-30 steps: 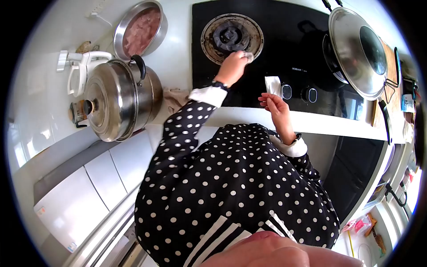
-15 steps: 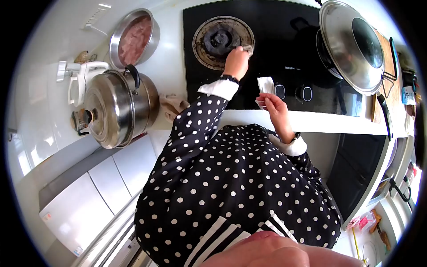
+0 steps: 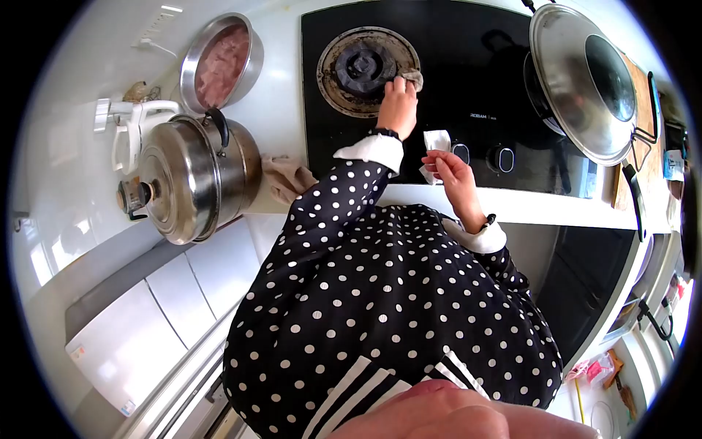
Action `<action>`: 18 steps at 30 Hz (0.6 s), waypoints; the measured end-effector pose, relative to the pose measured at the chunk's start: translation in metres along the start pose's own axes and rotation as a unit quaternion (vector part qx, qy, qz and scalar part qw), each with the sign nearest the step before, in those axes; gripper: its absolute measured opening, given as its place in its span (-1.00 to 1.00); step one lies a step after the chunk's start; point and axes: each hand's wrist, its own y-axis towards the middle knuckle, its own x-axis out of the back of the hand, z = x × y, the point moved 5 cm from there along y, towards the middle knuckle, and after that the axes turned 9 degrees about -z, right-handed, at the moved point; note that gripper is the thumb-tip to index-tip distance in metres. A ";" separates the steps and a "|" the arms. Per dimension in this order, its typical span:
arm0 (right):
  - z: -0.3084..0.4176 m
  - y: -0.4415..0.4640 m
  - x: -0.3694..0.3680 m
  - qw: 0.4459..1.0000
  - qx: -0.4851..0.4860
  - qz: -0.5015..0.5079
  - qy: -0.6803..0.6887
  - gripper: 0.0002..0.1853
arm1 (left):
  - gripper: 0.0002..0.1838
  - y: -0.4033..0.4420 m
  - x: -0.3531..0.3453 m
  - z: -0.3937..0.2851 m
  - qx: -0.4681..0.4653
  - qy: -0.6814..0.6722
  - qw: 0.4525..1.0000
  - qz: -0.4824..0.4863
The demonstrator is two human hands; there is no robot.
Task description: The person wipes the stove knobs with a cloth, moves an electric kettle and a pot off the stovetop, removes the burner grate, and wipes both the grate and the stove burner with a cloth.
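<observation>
My left hand (image 3: 398, 110) is closed on a crumpled, greyish wipe (image 3: 413, 79) at the right rim of the burner (image 3: 336, 91). The burner's metal ring looks stained brown, with a dark burner head at its centre. Nearer my body, my right hand (image 3: 451, 174) pinches a folded white tissue (image 3: 436, 140) above the front edge of the black glass hob (image 3: 446, 66). Two control knobs, one (image 3: 501, 159) farther right, sit just beside that hand.
A lidded wok (image 3: 578, 88) covers the right burner, its handle jutting over the counter's front edge. On the left stand a large lidded steel pot (image 3: 175, 179) and a steel bowl of raw meat (image 3: 221, 66). A beige cloth (image 3: 287, 178) lies beside the pot.
My left hand has moved slightly right and toward me along the burner's rim, with the wipe in it. My right hand and the tissue have hardly moved.
</observation>
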 end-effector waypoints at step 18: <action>0.002 -0.013 0.023 0.999 0.005 -0.046 0.013 -0.75 | -0.83 0.045 -0.016 0.008 -0.003 -0.016 0.999 -0.029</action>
